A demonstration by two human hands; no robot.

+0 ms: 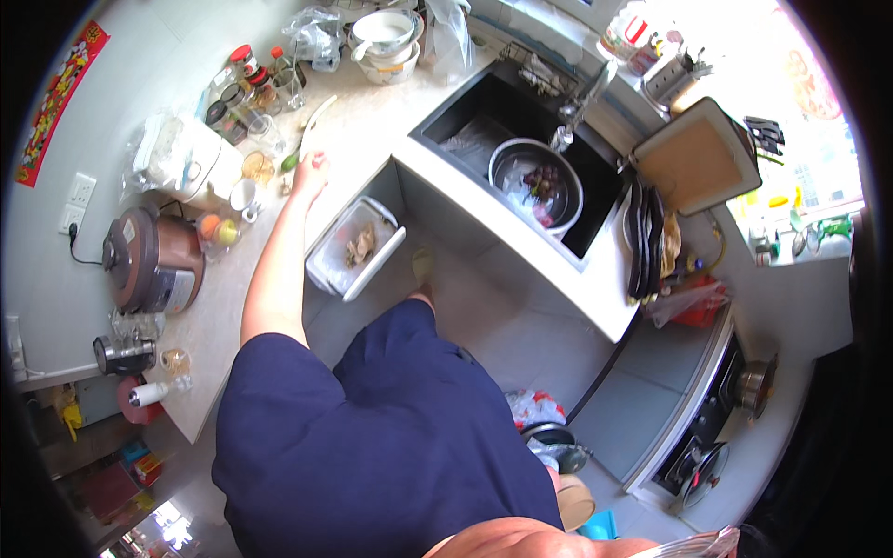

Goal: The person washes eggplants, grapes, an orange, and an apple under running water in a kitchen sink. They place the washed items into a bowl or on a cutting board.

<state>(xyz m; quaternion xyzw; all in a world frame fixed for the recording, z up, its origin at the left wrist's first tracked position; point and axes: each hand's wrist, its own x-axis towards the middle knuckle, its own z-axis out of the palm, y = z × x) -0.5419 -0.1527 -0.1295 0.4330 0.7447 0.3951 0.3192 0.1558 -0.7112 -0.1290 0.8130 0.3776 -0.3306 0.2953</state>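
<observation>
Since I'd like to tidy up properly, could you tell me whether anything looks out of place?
Nothing looks plainly spilled or damaged. Slightly odd: a plastic bag sits crowded against dark cookware, low down rather than on the worktop.

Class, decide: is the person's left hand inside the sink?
No: the left hand is over the pale counter, apart from the black sink.

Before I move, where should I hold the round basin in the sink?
Take the basin by opposite sides of its rim, probably from the counter's near side: the wide rim is exposed there, while the tap comes down at the far side.
</observation>
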